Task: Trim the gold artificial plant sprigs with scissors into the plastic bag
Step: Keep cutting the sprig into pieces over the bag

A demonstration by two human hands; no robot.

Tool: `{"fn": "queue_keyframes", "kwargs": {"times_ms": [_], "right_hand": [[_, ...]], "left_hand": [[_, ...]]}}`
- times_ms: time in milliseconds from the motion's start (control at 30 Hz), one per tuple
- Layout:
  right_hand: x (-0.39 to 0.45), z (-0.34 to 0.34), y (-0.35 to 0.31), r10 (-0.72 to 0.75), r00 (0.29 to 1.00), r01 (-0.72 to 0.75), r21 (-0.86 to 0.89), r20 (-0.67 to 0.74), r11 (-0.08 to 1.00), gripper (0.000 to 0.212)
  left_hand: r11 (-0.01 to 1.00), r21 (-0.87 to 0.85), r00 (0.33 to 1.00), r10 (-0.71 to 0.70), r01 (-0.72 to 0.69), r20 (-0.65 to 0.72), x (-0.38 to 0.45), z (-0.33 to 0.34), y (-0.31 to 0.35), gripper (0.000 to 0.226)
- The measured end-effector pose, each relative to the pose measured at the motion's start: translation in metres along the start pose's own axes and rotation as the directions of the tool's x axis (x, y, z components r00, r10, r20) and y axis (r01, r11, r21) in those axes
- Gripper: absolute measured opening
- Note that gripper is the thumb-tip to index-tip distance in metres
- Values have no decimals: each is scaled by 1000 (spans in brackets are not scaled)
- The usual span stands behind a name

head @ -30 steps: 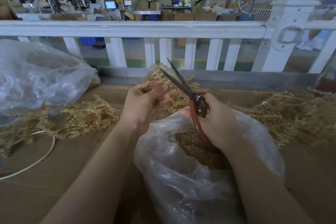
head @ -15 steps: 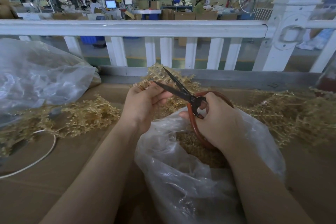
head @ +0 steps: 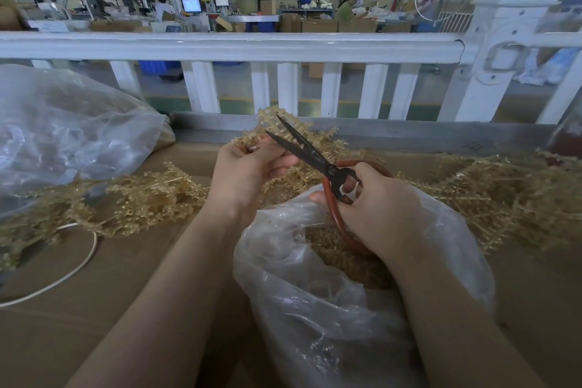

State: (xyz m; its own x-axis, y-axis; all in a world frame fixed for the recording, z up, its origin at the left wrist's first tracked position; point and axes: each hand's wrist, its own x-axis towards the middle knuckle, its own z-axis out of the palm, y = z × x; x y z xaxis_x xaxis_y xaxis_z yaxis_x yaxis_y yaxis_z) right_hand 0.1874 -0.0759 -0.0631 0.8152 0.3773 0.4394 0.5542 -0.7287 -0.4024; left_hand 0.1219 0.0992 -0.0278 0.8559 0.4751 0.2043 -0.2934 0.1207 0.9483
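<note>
Scissors [head: 310, 153] sit at centre frame in the head view, blades parted in a narrow V pointing up and left. The right hand [head: 374, 208] has its fingers curled through and around the red loop handles, just above the mouth of the bag [head: 330, 309], which fills the lower centre and already holds a bed of gold trimmings.

The left hand [head: 248, 170], just left of the blades, pinches a gold sprig [head: 277, 123] whose lattice tip rises behind the scissor points at upper centre. More sprigs lie heaped across the brown table [head: 94, 324]: one pile [head: 141, 198] at left, another [head: 504, 192] at right. A second clear bag [head: 63, 135] bulges at upper left, and a white cord [head: 63, 274] curls at lower left. A white railing [head: 252, 44] crosses the top.

Risks, as I judge them: the left fingertips lie very close to the lower blade, so closing the scissors could nick them. The cut point also sits up and left of the bag's mouth, so clipped pieces may drop onto the table instead. The limp plastic could sag shut under the right wrist.
</note>
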Motion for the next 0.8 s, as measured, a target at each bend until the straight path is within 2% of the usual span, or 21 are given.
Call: {"fn": "queue_keyframes", "kwargs": {"times_ms": [200,433,800], "right_hand": [[0,1,1,4,1000,-4,9,-12,1000,68],[0,1,0,-13,999,14,15,-43,1000,85],[1,2,2,-4,1000,4,24,4,1000,84]], "left_hand": [[999,42,999,31,-30,-18,2,0,0,23],[999,26,999,29,-28,-15,4,-1,-1,13],[1000,-10,998,7,-8,-68,6,0,-5,5]]}}
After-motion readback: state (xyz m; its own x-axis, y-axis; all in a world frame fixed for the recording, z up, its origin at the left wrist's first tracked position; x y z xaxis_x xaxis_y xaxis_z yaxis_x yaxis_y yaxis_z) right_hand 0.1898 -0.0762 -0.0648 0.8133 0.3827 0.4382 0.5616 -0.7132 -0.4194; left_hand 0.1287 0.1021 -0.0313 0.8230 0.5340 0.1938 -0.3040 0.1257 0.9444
